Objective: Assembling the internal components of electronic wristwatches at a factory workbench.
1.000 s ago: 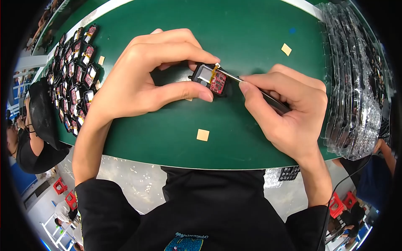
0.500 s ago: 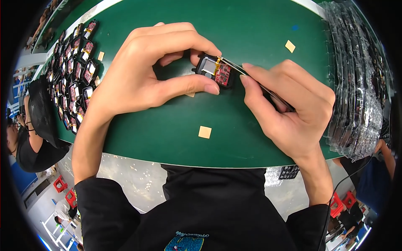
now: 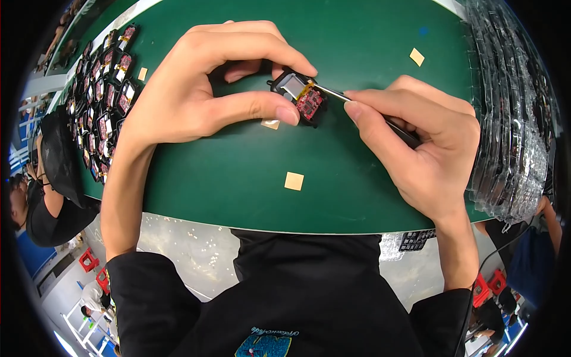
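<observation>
Between the thumb and forefinger of my left hand [image 3: 202,83] is a small black device housing [image 3: 309,107], held tilted above the green table. Inside it show a silver battery, yellow tape and a red circuit board. My right hand [image 3: 425,131] is closed around a pair of metal tweezers [image 3: 334,93]. The tweezers' tips touch the housing near the yellow tape, beside my left fingertip. Whether the tips grip anything is too small to tell. Just below my left thumb lies a partly covered beige square [image 3: 269,124].
Many similar open housings [image 3: 104,89] lie in rows at the left. Stacked clear plastic trays [image 3: 505,119] line the right edge. Beige squares [image 3: 293,181] are scattered on the green table [image 3: 226,184]. Other people sit beyond both sides, one in a black hat [image 3: 59,160].
The housing has turned clockwise in my left hand. Both hands have shifted slightly, and the tweezers lie at a flatter angle with their tips still at the yellow tape.
</observation>
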Demonstrator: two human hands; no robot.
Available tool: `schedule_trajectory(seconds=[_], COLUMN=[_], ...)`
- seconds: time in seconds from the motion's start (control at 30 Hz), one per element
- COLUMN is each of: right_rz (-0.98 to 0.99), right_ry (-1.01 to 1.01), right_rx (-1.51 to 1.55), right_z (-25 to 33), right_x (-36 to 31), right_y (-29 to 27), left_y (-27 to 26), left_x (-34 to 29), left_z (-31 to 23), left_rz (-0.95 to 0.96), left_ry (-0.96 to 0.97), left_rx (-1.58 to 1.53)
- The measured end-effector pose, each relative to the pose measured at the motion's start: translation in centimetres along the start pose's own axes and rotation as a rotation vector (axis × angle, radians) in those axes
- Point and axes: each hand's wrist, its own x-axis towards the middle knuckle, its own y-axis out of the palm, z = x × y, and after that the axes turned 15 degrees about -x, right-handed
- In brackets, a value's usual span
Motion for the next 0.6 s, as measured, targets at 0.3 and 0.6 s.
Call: schedule_trajectory(seconds=[0.3, 0.6], right_rz=[0.022, 0.031], right_ry=[-0.009, 0.020], right_rx=[0.028, 0.046], right_z=[-0.05, -0.10], right_x=[0.01, 0.02], right_y=[-0.03, 0.02], left_y=[0.10, 0.08], left_x=[-0.08, 0.05], left_z=[-0.24, 0.02], left_rz=[0.003, 0.012], left_ry=[0.001, -0.003], left_rx=[0.021, 0.013])
